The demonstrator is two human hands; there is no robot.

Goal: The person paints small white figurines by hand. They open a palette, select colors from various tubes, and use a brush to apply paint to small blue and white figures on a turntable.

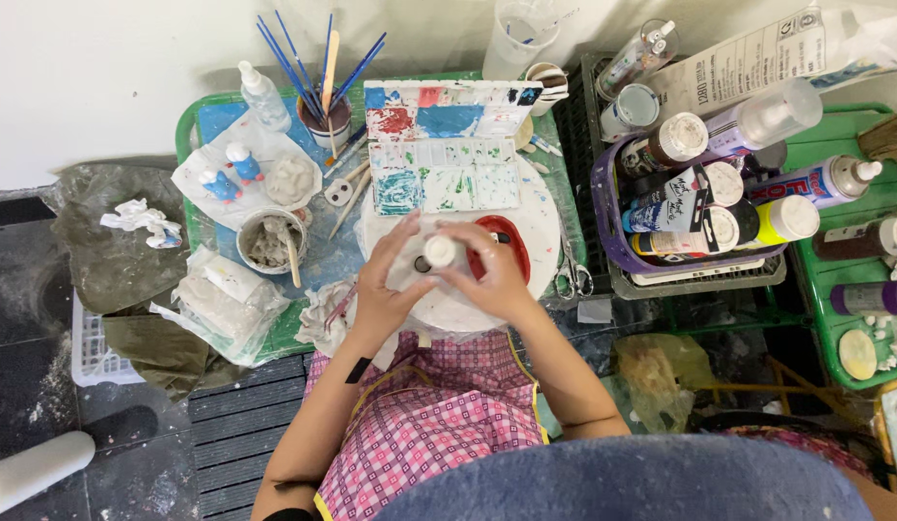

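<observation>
Both my hands meet over a round white board (543,232) on a small green table. My left hand (386,285) wraps around the side of a small white bottle (439,253) with a white cap. The fingers of my right hand (495,275) grip the bottle at its cap from the right. A red lid-like piece (502,236) lies just behind my right hand. A paint-stained white palette (444,174) sits right behind the bottle.
A cup of blue brushes (323,111) and a bowl of white paste (270,241) stand at the left. Scissors (572,275) lie right of the board. A purple basket of paint bottles (612,222) stands at the right, with a green rack (825,309) beyond.
</observation>
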